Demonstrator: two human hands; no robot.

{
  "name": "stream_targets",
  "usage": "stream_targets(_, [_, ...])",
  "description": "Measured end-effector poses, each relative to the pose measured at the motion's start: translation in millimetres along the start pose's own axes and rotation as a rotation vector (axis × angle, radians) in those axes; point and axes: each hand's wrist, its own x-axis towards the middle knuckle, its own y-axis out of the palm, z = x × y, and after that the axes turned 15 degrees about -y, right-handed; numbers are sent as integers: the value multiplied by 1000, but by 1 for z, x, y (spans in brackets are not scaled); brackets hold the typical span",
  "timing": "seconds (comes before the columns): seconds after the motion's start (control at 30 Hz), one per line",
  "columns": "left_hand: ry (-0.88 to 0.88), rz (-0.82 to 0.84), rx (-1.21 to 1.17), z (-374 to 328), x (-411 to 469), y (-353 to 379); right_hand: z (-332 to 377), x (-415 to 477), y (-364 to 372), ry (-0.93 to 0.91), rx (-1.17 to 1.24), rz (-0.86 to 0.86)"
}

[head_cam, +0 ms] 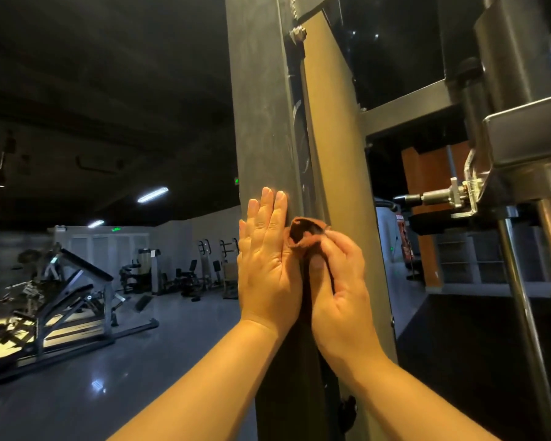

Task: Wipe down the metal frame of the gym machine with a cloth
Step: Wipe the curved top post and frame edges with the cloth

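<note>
A tall dark metal upright (261,106) of the gym machine frame rises right in front of me. My left hand (268,259) lies flat against its left face, fingers straight and together. Beside it, my right hand (341,281) pinches a small brown cloth (304,232) bunched against the upright's front edge, at the slot that runs down the post. Most of the cloth is hidden inside my fingers.
A horizontal frame bar (411,106) joins the upright on the right. Chrome guide rods (522,297) and a selector pin (427,197) stand at far right. Other gym machines (61,288) sit across the shiny floor (124,361) to the left.
</note>
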Motion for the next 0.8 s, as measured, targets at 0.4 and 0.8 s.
stream_targets(0.4, [-23, -6, 17, 0, -4, 0, -12, 22, -4, 38, 82, 30])
stream_targets(0.8, [-25, -14, 30, -2, -4, 1, -10, 88, 9, 43, 40, 28])
